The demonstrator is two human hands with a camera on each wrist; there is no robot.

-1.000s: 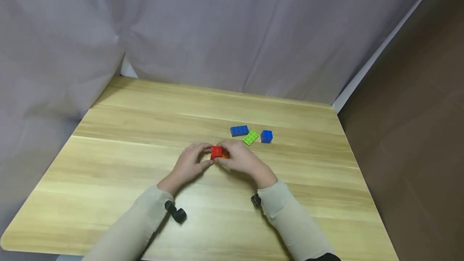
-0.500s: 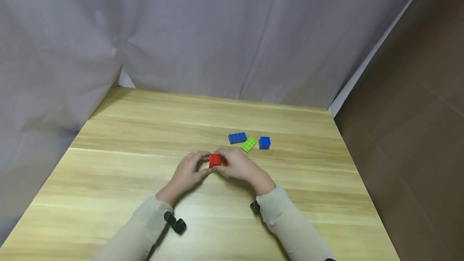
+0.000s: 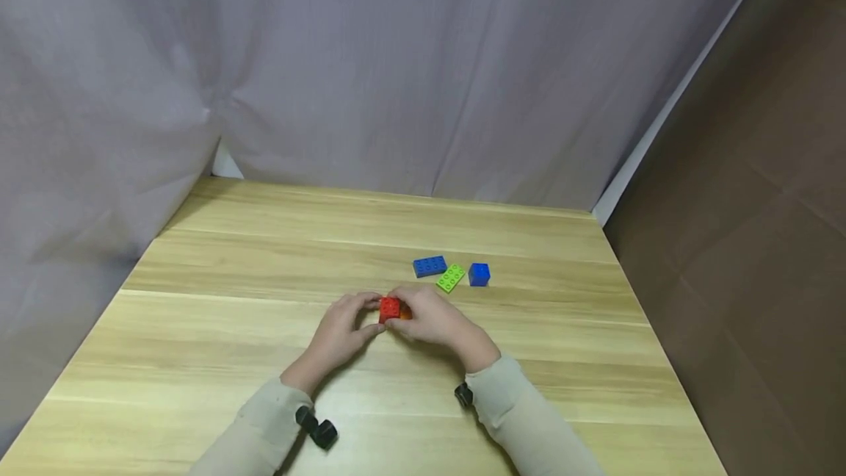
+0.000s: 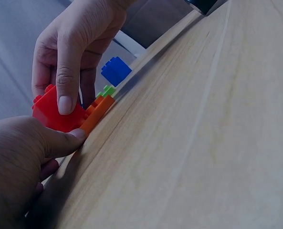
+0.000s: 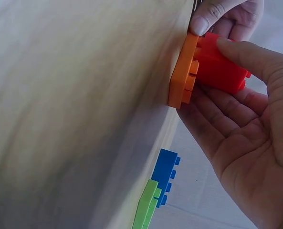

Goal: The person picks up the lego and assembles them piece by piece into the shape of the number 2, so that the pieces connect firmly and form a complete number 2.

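Note:
A red block (image 3: 389, 308) stands on one end of a flat orange brick (image 5: 182, 78), which lies on the wooden table. My right hand (image 3: 432, 316) grips the red block, thumb on one side and fingers on the other. With thumb and fingers, my left hand (image 3: 335, 334) holds the orange brick at the end under the red block. Studs on the orange brick's other end show in the right wrist view. Whether the red block sits fully down on the studs, I cannot tell.
Beyond the right hand lie a flat blue brick (image 3: 429, 266), a light green brick (image 3: 451, 278) and a blue cube-shaped block (image 3: 479, 275). The green brick is close beside the flat blue one. Grey cloth (image 3: 344, 72) hangs behind the wooden table (image 3: 198, 329).
The head view has tilted upward, so everything sits lower in the picture. Both hands keep their hold on the red block and orange brick, with no clear movement on the table.

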